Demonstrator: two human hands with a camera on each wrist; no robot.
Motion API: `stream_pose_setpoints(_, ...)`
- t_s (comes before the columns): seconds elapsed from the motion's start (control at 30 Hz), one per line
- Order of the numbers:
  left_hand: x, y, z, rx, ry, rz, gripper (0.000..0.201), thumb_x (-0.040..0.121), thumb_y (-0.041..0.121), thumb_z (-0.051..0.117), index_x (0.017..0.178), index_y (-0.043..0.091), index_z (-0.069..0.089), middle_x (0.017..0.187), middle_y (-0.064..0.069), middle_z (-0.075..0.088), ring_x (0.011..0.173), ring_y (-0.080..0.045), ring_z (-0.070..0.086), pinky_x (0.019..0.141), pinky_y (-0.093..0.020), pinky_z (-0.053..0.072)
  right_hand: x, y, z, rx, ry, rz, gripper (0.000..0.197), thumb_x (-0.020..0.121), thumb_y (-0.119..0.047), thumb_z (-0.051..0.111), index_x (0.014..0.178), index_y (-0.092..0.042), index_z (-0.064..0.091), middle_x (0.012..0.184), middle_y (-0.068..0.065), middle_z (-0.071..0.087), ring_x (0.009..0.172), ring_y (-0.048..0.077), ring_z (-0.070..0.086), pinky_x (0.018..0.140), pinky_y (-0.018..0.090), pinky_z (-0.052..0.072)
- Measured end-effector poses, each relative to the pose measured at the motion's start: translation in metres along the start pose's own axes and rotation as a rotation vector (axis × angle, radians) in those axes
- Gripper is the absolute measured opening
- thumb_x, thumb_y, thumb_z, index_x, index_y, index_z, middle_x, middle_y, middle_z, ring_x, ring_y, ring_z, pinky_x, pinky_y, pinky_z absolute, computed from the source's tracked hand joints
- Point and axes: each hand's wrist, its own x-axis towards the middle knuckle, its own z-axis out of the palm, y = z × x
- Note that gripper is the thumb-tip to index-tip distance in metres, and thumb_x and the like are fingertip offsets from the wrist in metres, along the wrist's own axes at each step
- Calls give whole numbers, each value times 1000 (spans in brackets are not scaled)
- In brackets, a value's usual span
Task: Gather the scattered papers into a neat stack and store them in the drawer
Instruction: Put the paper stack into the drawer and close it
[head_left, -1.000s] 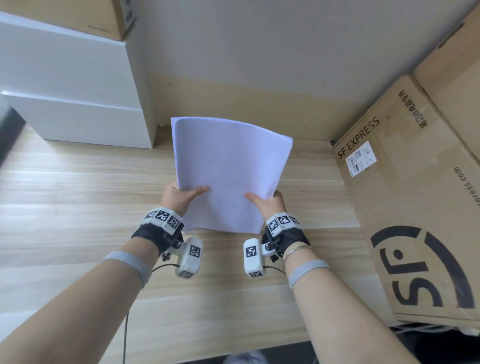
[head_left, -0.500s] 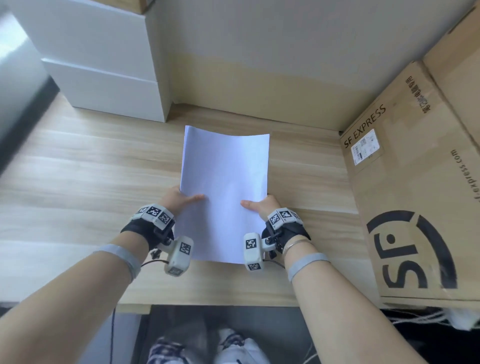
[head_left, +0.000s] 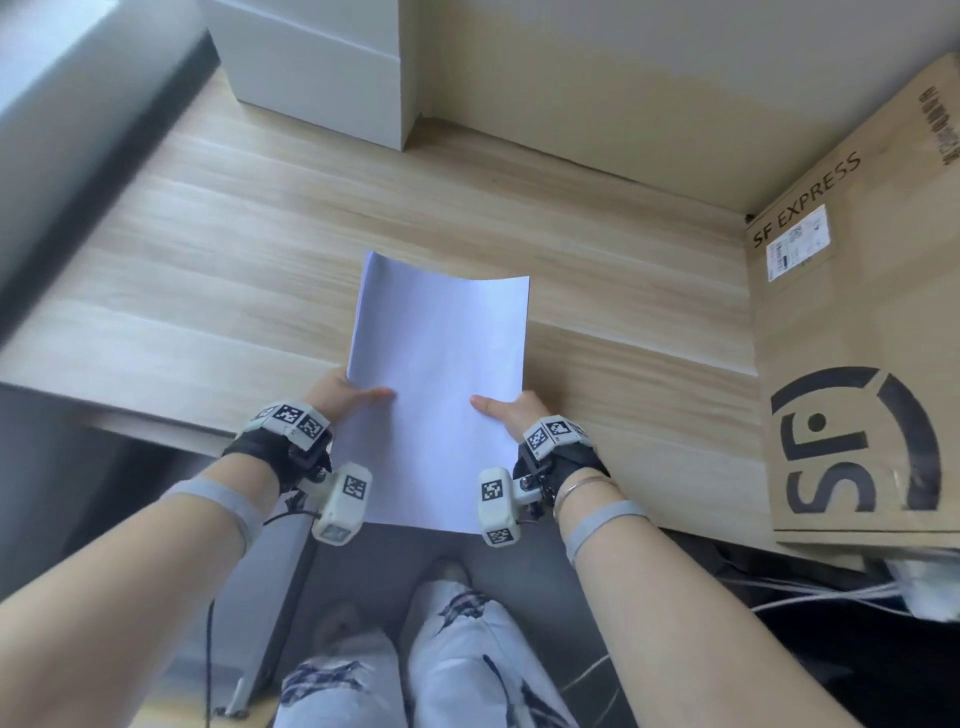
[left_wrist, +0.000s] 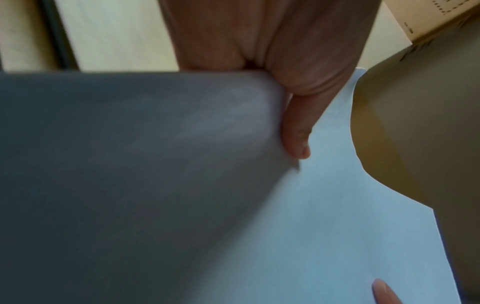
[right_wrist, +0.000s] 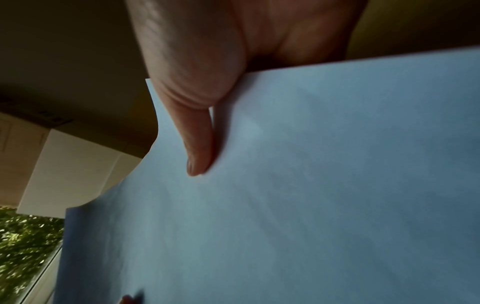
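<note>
since the earlier frame the paper stack (head_left: 439, 395) has dropped toward the desk (head_left: 218, 270) edge, left hand (head_left: 337, 397) and right hand (head_left: 511, 415) each pinching a side, stack gathered, so next likely needs one hand freed for the unseen drawer.

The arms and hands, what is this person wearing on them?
Bare forearms, each with a grey band. Left hand and right hand both carry black wrist straps topped by white blocks with black square codes, plus a small white camera. A thin bracelet circles the right wrist; a dark cable hangs from the left.

Fingers under papers (head_left: 439, 395) hidden
</note>
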Motion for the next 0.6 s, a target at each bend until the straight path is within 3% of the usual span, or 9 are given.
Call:
stream_pose_setpoints(0.07, -11, -13, -11, 14, -8, -2, 42, 70, 15, 78, 108, 5, 62, 62, 1, 71, 70, -25, 62, 71, -36, 54, -4, 8, 19, -1, -22, -5, 87, 70, -53, 72, 132, 2, 46, 129, 13, 57, 114, 27, 58, 96, 33, 46)
stream_pose_setpoints(0.13, -20, -29, -26, -7, -28, -19, 53, 59, 21, 75, 108, 6, 62, 74, -7, 72, 81, -30, 64, 85, -44, 53, -11, 16, 40, -9, -36, -4, 85, 68, -55, 73, 128, 2, 50, 122, 13, 62, 108, 27, 61, 95, 36, 48)
stream_pose_setpoints(0.2, -27, -49, -43, -33, -51, -33, 48, 63, 18, 78, 108, 8, 62, 96, -19, 68, 90, -34, 64, 93, -51, 50, -21, 22, 63, -15, -41, 8, 78, 72, -51, 72, 124, 3, 51, 118, 14, 63, 106, 29, 63, 93, 35, 49)
stream_pose_setpoints(0.27, -36, -70, -59, -44, -59, -42, 35, 77, 10, 73, 110, 7, 62, 90, -15, 68, 83, -31, 64, 91, -48, 50, -31, 30, 88, 6, -50, 20, 75, 72, -48, 73, 123, 3, 52, 115, 17, 65, 105, 30, 64, 96, 40, 50)
stream_pose_setpoints(0.37, -46, -105, -84, -71, -44, -50, 26, 83, 7, 67, 107, 11, 59, 76, -4, 70, 74, -25, 62, 87, -43, 50, -49, 36, 126, 14, -73, 22, 71, 73, -45, 74, 123, 2, 54, 114, 16, 66, 104, 31, 65, 97, 40, 50)
stream_pose_setpoints(0.5, -61, -153, -121, -78, -34, -81, 27, 83, 9, 67, 107, 14, 58, 105, -13, 65, 95, -31, 62, 97, -47, 48, -63, 48, 181, 23, -128, 21, 79, 65, -47, 77, 124, -1, 55, 116, 13, 66, 103, 29, 65, 96, 42, 51)
stream_pose_setpoints(0.57, -67, -175, -137, -85, -24, -96, 26, 84, 9, 66, 107, 14, 56, 98, -9, 66, 89, -28, 63, 93, -42, 49, -70, 53, 207, 22, -165, 25, 86, 59, -50, 78, 125, 0, 54, 116, 13, 66, 103, 30, 65, 96, 43, 51)
stream_pose_setpoints(0.6, -69, -186, -144, -84, -19, -105, 24, 84, 9, 65, 106, 14, 56, 92, -5, 66, 82, -25, 63, 88, -39, 50, -74, 54, 218, 18, -182, 31, 81, 62, -47, 78, 123, 1, 55, 114, 12, 66, 104, 30, 65, 96, 41, 51)
